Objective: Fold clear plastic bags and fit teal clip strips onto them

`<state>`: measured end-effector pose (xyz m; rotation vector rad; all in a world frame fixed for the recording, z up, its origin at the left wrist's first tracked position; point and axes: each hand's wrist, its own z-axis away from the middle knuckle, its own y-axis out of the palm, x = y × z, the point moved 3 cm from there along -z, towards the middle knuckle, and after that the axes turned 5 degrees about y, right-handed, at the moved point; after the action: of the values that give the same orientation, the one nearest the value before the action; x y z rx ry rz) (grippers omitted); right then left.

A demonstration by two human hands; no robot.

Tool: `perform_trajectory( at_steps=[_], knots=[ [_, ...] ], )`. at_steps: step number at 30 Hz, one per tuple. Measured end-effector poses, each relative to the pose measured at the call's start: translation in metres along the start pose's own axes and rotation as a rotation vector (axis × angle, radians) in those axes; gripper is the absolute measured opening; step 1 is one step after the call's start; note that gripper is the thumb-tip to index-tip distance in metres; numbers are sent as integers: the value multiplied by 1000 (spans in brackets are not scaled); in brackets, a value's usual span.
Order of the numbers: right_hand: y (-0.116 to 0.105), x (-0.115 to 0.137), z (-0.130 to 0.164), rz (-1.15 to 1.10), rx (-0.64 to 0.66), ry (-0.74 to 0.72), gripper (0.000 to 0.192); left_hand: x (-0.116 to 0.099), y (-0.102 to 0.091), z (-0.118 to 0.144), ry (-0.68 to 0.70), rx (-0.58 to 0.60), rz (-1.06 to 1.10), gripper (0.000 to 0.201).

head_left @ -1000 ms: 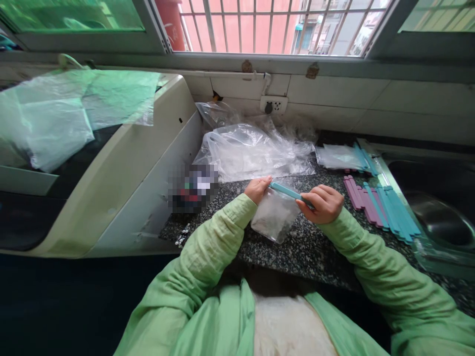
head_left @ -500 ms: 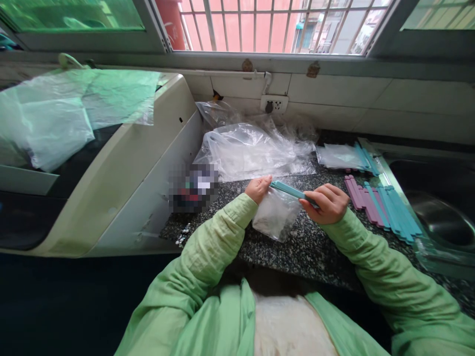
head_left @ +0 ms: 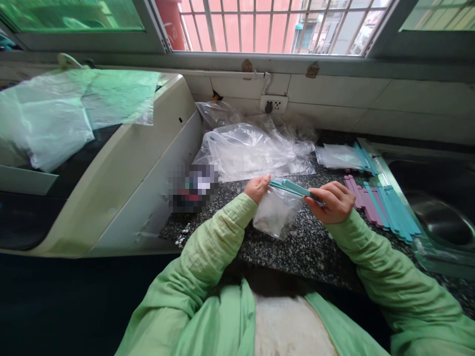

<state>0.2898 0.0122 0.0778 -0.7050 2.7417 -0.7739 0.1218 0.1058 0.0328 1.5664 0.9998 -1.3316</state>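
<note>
My left hand [head_left: 258, 189] pinches the left end of a thin teal strip and the top corner of a small clear plastic bag [head_left: 276, 215]. The bag hangs below the strip, over the counter. In my right hand [head_left: 333, 201], closed fingers grip the right end of a teal bag sealing clip [head_left: 295, 188]. Its thicker piece lies alongside the thin strip and sits offset to the right, so two edges show. Right of that hand lie several purple clips [head_left: 367, 205] and several teal clips [head_left: 399, 210] in a row.
A heap of clear plastic bags [head_left: 252, 151] lies behind my hands. Flat packed bags [head_left: 339, 156] with teal clips rest near the metal sink [head_left: 441, 217]. A large beige machine [head_left: 148, 148] stands at left, plastic sheets on top. A blurred-out item [head_left: 193, 188] sits beside it.
My right hand has shifted slightly right with the thicker clip piece, which now shows apart from the thin strip. My left hand has hardly moved.
</note>
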Motion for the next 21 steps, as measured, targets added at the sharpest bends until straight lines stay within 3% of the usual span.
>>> perform_trajectory(
  at_steps=[21],
  knots=[
    [-4,-9,0,11,-3,66,9,1,-6,-3,-27,-50,22,50]
  ],
)
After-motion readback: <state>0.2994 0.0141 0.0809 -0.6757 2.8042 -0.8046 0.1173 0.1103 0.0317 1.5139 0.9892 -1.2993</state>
